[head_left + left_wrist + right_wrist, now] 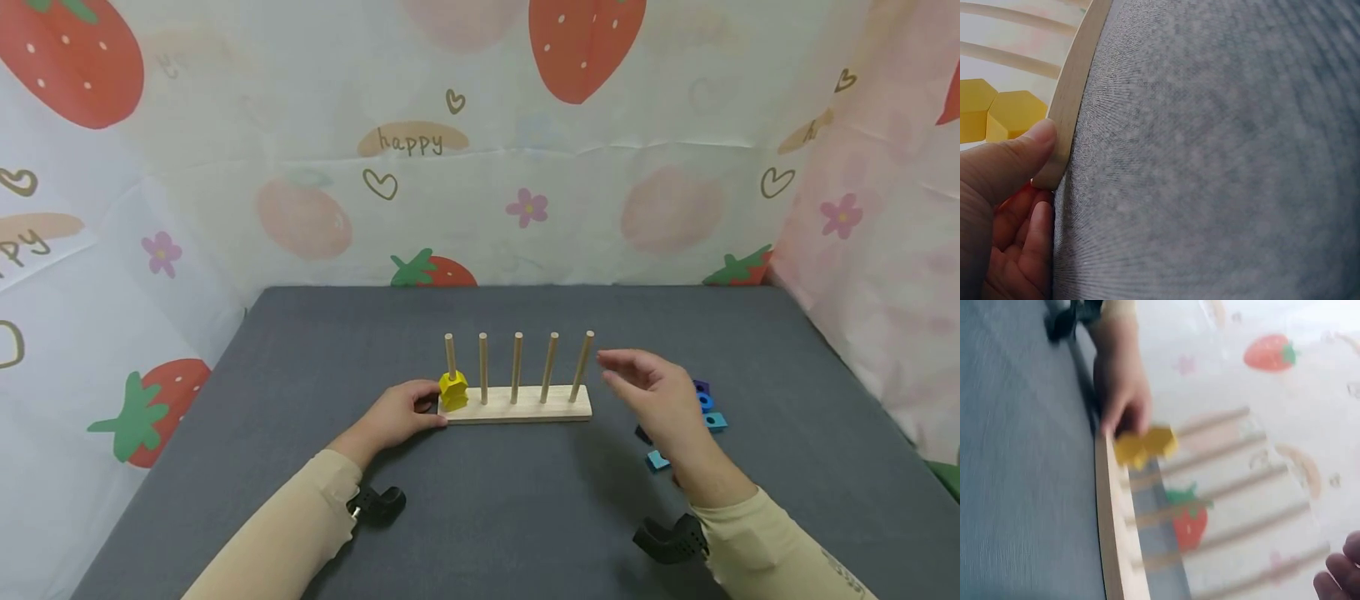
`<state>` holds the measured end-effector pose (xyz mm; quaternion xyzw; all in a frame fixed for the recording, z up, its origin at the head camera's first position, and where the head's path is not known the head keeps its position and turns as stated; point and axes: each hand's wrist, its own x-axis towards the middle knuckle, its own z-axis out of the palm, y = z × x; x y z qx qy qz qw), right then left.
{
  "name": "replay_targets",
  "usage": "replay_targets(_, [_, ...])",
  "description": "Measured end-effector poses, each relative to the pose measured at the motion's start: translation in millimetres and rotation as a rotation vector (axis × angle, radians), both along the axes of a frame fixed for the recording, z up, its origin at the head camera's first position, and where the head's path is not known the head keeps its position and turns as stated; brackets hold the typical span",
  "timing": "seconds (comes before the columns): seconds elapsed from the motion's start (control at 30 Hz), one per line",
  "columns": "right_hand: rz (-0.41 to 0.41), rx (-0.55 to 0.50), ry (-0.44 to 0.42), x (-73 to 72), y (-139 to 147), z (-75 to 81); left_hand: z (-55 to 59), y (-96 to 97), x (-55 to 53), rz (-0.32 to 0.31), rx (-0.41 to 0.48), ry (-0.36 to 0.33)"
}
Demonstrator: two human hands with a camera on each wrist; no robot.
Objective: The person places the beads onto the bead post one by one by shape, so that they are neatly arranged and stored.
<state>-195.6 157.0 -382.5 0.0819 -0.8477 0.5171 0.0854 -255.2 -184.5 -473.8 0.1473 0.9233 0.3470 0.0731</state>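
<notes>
Pegboard (pixel 517 413) sits on dark cloth (pixel 480 508) between both hands, five upright pegs (pixel 517 367), two yellow pieces (pixel 453 392) low on the leftmost peg (pixel 450 354). Left hand (pixel 397 412) pinches the board's left end, thumb on front edge, other fingers bent by the end. Right hand (pixel 663 404) is just beside the rightmost peg (pixel 582 367), thumb and fingers loosely parted, nothing seen in them. Blue pieces (pixel 715 421) lie right of the board, partly behind the right forearm. Judgement: left hold should be firm, low, off the yellow pieces; right fingertips should clear the pegs, since a bump could twist the board.
</notes>
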Motion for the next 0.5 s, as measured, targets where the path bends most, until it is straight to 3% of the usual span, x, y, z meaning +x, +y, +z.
replay_targets(0.27, [-0.031,0.087,-0.032,8.7,68,-15.8,1.5,1.3,-0.5,0.009,-0.008,-0.006])
replay_targets(0.5, [0.001,0.152,-0.193,22.9,108,-40.9,0.1,0.4,-0.2,0.016,-0.006,-0.01])
